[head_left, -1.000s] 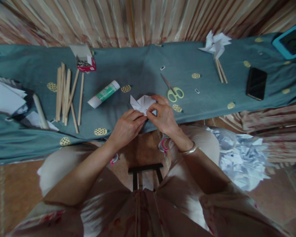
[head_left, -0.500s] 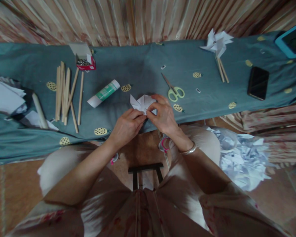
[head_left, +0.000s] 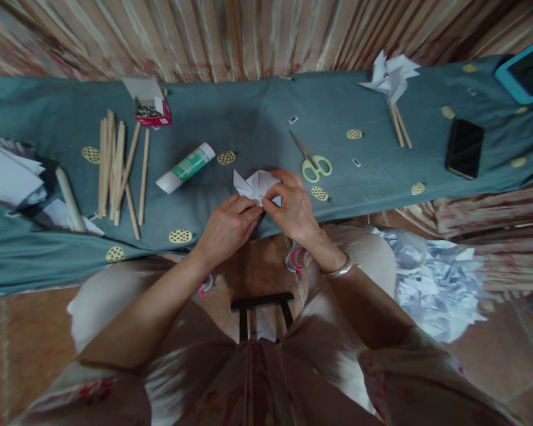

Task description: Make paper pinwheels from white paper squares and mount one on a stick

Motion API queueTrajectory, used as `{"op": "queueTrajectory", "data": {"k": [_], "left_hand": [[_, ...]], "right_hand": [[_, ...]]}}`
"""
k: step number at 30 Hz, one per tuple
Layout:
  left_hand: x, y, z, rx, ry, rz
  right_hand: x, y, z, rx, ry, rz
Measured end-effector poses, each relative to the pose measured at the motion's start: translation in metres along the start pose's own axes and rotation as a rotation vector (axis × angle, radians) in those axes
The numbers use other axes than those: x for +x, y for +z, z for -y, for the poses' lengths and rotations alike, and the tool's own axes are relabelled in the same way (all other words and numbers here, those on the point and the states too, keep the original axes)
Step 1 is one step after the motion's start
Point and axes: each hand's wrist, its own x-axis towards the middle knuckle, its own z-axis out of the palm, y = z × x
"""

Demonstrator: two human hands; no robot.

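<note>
L to R: wood sticks (head_left: 119,171), approx. 7; red box (head_left: 153,115), 1, open; green-labelled tube (head_left: 186,167), 1, text illegible; L hand (head_left: 231,225), pinching folded paper (head_left: 257,182), 1, nr cloth's (head_left: 257,133) near edge; R hand (head_left: 292,207), pinching same, R side; scissors (head_left: 313,163), 1; white pinwheel(s) (head_left: 395,80), no. unclear, sticks 2; phone (head_left: 465,148), 1, well apart from scissors.

A loose, dull beige cloth top (head_left: 266,390) with reddish blotches has lengthwise seams at six o'clock. Pale, off-white cloth trousers (head_left: 115,290) cover both legs. A smooth, silver-coloured metal bangle (head_left: 340,268) circles the wrist of the right hand (head_left: 295,210).
</note>
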Motion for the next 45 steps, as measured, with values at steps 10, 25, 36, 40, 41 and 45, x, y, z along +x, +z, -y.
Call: {"op": "queueTrajectory", "data": {"k": [10,25,36,40,41,45], "left_hand": [[0.001,0.0,-0.001,0.013,0.013,-0.013],[0.001,0.0,0.0,-0.012,0.0,0.008],[0.002,-0.001,-0.001,-0.007,-0.011,0.026],[0.002,-0.001,-0.001,0.016,-0.007,0.029],[0.002,-0.001,-0.001,0.012,-0.009,0.029],[0.002,0.0,0.0,-0.017,-0.017,0.038]], "right_hand": [[-0.001,0.001,0.0,-0.059,-0.001,0.009],[-0.002,0.003,-0.003,-0.039,-0.025,-0.009],[-0.005,0.0,-0.001,-0.014,-0.075,0.036],[-0.008,-0.001,0.004,-0.071,-0.076,0.039],[-0.009,-0.001,0.005,-0.081,-0.075,0.045],[-0.01,-0.004,0.007,-0.104,-0.097,0.082]]}}
